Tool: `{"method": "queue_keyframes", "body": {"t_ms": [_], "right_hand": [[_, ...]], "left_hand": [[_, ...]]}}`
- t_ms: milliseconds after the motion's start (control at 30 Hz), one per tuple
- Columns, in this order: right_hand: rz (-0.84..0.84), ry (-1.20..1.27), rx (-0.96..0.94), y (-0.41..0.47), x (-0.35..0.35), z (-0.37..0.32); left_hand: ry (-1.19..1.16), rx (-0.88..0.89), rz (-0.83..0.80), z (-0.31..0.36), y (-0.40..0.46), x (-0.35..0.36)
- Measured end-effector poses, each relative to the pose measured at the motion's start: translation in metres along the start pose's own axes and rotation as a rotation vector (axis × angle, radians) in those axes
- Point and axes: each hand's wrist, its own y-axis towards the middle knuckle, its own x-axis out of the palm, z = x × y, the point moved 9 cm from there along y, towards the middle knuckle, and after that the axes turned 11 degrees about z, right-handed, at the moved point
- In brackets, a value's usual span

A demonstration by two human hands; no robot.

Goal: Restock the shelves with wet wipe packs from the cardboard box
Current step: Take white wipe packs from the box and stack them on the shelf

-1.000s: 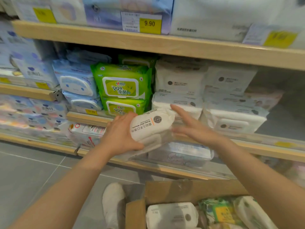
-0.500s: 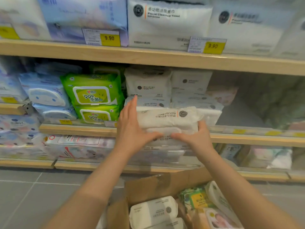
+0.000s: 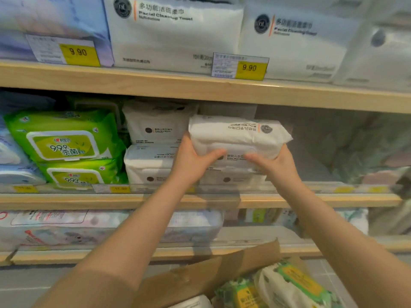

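Wooden store shelves (image 3: 200,90) fill the view, stacked in tiers with soft packs behind clear front lips; the top tier carries large white facial towel packs (image 3: 175,34) and two yellow 9.90 price tags (image 3: 249,68); the middle tier holds green wipe packs (image 3: 64,138) stacked two high at the left, then a column of white baby wipe packs (image 3: 151,147) just beside them, with open shelf space off to the right. Both hands hold one white wet wipe pack (image 3: 238,136) at the middle tier, to the right of the white column and touching it, sitting on top of another white pack (image 3: 231,178) already on the shelf; its printed text reads upside down. The left hand (image 3: 189,161) grips the pack's left end, thumb curled across the front face, the other fingers hidden behind; the right hand (image 3: 273,162) grips the right end the same way, thumb pressed on the front near the flap, remaining fingers out of sight behind the pack; both are clamped on it. Below, the bottom tier shows blurred pale packs (image 3: 189,225); at the lower edge an open cardboard box (image 3: 200,276) stands on the grey floor, holding more wipe packs with green and yellow labels (image 3: 295,285).
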Motion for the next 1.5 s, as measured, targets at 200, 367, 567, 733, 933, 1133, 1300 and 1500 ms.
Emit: {"method": "queue_keyframes", "body": {"t_ms": [200, 367, 567, 733, 933, 1133, 1300, 1500], "right_hand": [[0.016, -0.130, 0.154, 0.043, -0.005, 0.048], [0.349, -0.437, -0.122, 0.027, -0.022, 0.022], [0.240, -1.041, -0.770, -0.007, 0.039, -0.016], [0.247, -1.027, -0.664, 0.017, 0.051, -0.014], [0.204, -1.051, -0.550, 0.074, 0.080, 0.008], [0.223, -1.038, -0.506, 0.085, 0.083, 0.016], [0.135, -1.038, -0.464, 0.077, 0.068, 0.011], [0.233, -0.560, 0.164, 0.039, -0.002, 0.089]], "left_hand": [[0.170, 0.029, -0.062, -0.017, 0.026, 0.045], [0.442, 0.206, 0.041, -0.021, 0.034, 0.027], [1.089, 0.384, -0.005, -0.070, 0.025, -0.001], [1.087, 0.397, 0.001, -0.075, 0.027, 0.001], [1.073, 0.438, 0.088, -0.079, 0.028, 0.000], [1.053, 0.447, 0.155, -0.076, 0.027, 0.001], [1.059, 0.429, 0.118, -0.073, 0.025, -0.001], [1.051, 0.413, 0.100, -0.072, 0.024, -0.001]]}}
